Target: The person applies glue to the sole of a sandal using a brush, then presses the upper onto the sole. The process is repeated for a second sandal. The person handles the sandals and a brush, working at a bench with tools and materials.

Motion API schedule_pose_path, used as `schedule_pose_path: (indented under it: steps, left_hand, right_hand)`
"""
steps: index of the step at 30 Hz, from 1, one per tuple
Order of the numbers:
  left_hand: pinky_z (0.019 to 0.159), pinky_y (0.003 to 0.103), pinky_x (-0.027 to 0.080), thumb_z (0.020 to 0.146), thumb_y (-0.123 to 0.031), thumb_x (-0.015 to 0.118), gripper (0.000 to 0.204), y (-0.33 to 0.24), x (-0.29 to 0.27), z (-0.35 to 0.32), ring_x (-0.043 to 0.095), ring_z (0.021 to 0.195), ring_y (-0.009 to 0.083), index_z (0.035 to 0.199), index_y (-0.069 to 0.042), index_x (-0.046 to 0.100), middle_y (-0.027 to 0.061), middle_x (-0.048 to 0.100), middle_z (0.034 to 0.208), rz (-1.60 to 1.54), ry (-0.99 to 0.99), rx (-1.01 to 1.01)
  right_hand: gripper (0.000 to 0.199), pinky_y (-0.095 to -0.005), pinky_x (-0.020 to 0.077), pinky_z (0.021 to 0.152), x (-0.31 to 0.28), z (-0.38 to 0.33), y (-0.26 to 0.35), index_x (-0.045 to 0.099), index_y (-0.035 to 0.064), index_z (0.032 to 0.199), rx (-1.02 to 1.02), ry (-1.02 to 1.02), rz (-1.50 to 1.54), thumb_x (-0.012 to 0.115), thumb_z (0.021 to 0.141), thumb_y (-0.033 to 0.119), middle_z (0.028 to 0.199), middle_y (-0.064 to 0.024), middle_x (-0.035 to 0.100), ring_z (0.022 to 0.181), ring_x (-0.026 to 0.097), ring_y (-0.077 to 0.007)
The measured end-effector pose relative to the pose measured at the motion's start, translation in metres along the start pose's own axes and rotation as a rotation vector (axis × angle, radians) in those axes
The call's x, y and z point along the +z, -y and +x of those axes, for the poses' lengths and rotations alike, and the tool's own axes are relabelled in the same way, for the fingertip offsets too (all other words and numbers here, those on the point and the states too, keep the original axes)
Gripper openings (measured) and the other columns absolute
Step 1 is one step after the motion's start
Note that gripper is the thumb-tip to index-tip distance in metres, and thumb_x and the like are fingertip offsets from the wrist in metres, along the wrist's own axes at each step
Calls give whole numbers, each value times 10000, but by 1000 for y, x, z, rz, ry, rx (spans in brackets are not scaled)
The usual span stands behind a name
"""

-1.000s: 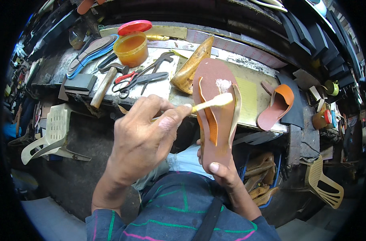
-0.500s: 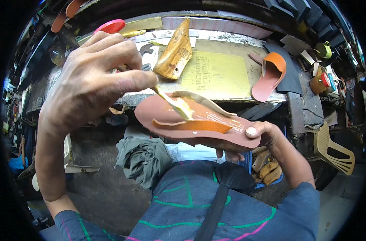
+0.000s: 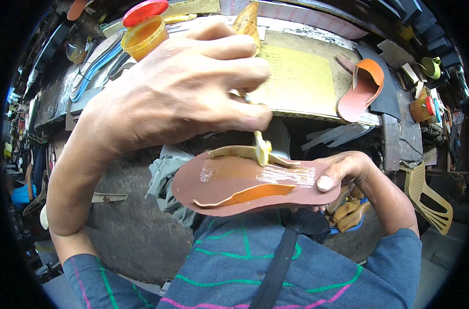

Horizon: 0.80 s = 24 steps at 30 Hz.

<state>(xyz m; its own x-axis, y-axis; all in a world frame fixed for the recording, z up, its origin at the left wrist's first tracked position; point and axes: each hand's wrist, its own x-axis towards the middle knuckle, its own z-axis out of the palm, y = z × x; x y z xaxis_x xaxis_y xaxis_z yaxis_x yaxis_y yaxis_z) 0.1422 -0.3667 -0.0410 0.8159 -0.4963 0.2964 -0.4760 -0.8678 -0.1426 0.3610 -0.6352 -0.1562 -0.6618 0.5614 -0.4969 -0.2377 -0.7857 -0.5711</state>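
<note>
My left hand (image 3: 178, 85) is closed in a pinch round a small brush (image 3: 263, 149), its bristles coated in yellowish paste. The brush tip is at the far edge of a reddish-brown sandal sole (image 3: 219, 175), near the folded strap end there. Wet, shiny streaks lie along the middle of the sole and toward its right end. An orange strap flap (image 3: 262, 194) lies folded on the sole's near side, and a pale-backed flap (image 3: 233, 151) on the far side. My right hand (image 3: 350, 167) grips the sole's right end, thumb on top and fingers underneath, mostly hidden.
On the bench stand an open yellow tub (image 3: 146, 41) with its red lid (image 3: 142, 13), a wooden shoe last (image 3: 249, 26) and a yellow lined sheet (image 3: 301, 77). A finished-looking orange sandal (image 3: 363, 90) lies at right. Several lasts fill a blue crate (image 3: 350, 213) below.
My left hand and the brush have moved right across the sole, to its far side. White streaks now show toward the right end. The view has shifted, and the yellow tub has come into sight.
</note>
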Motion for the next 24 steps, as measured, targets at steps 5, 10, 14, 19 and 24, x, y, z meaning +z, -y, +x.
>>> schedule_pose_path:
  steps: [5, 10, 14, 19, 24]
  left_hand:
    - [963, 446, 486, 791, -212, 743, 274, -5, 16, 20, 603, 948, 226, 1051, -244, 662, -5, 532, 957, -85, -30, 78]
    - [933, 440, 481, 802, -229, 721, 291, -12, 27, 27, 589, 957, 226, 1083, -251, 647, -6, 509, 959, -156, -43, 76]
    - [925, 431, 465, 833, -216, 693, 285, -12, 19, 8, 592, 956, 223, 1109, -267, 646, -7, 535, 963, -140, 87, -1]
    - [927, 425, 445, 867, -190, 666, 295, -8, 7, -38, 594, 956, 238, 1142, -294, 673, 4, 574, 973, 6, 162, -135]
    - [868, 406, 460, 783, -95, 765, 260, -4, -6, -75, 599, 964, 263, 1004, -226, 729, 33, 578, 952, -33, 189, -327]
  right_hand:
    - [950, -325, 610, 830, -4, 6, 5, 455, -66, 1556, 65, 88, -44, 800, 883, 509, 1208, -151, 713, 1019, 732, -205]
    - [941, -309, 592, 865, 3, 10, -2, 437, -63, 1580, -12, 41, -51, 801, 898, 474, 1289, -142, 695, 1076, 710, -190]
    - [961, -311, 588, 855, -3, 9, -8, 426, -71, 1585, 2, 16, -46, 808, 881, 461, 1291, -163, 692, 1044, 716, -194]
    - [1055, -326, 600, 801, -10, -2, -19, 428, -85, 1565, -15, -2, 64, 831, 804, 524, 1244, -210, 702, 986, 731, -217]
    - [1075, -399, 630, 774, -12, -1, -38, 444, -104, 1529, -94, -41, 188, 845, 757, 527, 1260, -309, 686, 884, 764, -273]
